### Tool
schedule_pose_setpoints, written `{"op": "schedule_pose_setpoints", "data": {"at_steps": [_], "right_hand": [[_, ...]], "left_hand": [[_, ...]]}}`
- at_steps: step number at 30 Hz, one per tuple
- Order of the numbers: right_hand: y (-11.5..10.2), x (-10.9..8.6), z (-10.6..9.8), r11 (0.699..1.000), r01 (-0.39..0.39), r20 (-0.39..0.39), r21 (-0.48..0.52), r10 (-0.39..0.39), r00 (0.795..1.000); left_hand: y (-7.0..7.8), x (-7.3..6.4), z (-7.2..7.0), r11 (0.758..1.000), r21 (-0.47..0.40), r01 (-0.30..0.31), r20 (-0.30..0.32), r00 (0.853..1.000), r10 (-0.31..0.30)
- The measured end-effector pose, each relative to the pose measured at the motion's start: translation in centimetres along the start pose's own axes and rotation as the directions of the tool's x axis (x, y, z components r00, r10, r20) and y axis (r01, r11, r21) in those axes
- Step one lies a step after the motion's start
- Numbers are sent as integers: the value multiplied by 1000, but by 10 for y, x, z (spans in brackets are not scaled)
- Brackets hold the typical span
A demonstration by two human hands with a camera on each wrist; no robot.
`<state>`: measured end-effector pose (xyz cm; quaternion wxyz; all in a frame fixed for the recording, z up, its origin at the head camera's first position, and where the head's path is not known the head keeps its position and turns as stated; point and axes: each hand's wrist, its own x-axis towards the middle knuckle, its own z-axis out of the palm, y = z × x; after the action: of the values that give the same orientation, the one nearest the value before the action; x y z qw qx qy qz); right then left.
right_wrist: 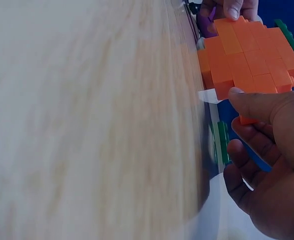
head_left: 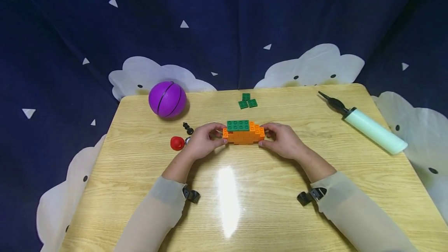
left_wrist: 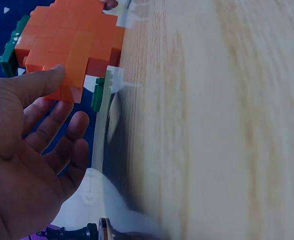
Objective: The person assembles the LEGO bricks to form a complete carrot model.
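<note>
An orange build of toy building bricks (head_left: 243,138), stepped at its ends, stands at the middle of the table. A green brick layer (head_left: 238,125) covers the left and middle of its top. My left hand (head_left: 203,142) pinches its left end between thumb and fingers. At the opposite end my right hand (head_left: 284,142) pinches it the same way. Both wrist views show the flat orange side (left_wrist: 59,42), with the thumbs pressed on it and the other fingers loosely curled. Behind the build lie three small green bricks (head_left: 246,97).
A purple ball (head_left: 167,99) sits at the back left. Near my left hand are a red cap-like piece (head_left: 177,143) and a small black knobbed piece (head_left: 188,128). A hand pump (head_left: 374,130) with a pale barrel lies at the right. A dark blue curtain (head_left: 224,30) hangs behind the wooden table (head_left: 266,213).
</note>
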<state>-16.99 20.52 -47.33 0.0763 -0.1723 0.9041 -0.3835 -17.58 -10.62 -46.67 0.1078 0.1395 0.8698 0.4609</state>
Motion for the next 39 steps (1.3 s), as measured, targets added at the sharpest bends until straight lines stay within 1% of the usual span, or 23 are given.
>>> {"op": "schedule_pose_setpoints", "data": {"at_steps": [5,9,13,17,24,28,34,39], "right_hand": [[-1,2,0,1000,5,6,-7,-5,1000],[0,4,-3,1000,19,31,-14,-18,999],[3,6,-7,1000,12,59,-19,-11,998],[6,9,-10,1000,7,69,-22,-5,998],[7,17,-12,998,40,29,-54,-39,999],[7,22,-12,998,48,13,-51,-48,999],[11,32,-11,997,52,-22,-60,-53,998],[12,42,-12,998,31,-33,-63,-33,999]], "left_hand": [[0,-1,-1,1000,-12,3,-1,1000,-3],[0,-2,-1,1000,-14,3,-4,1000,-3],[-1,-1,-1,1000,-16,-3,-2,1000,3],[-1,-2,-1,1000,-21,-4,-4,1000,4],[-1,-2,-1,1000,-4,-11,-9,1000,11],[0,-2,-1,1000,1,-11,-9,1000,11],[2,-1,1,1000,22,-16,-9,1000,16],[2,0,1,1000,25,-10,-16,1000,10]]}}
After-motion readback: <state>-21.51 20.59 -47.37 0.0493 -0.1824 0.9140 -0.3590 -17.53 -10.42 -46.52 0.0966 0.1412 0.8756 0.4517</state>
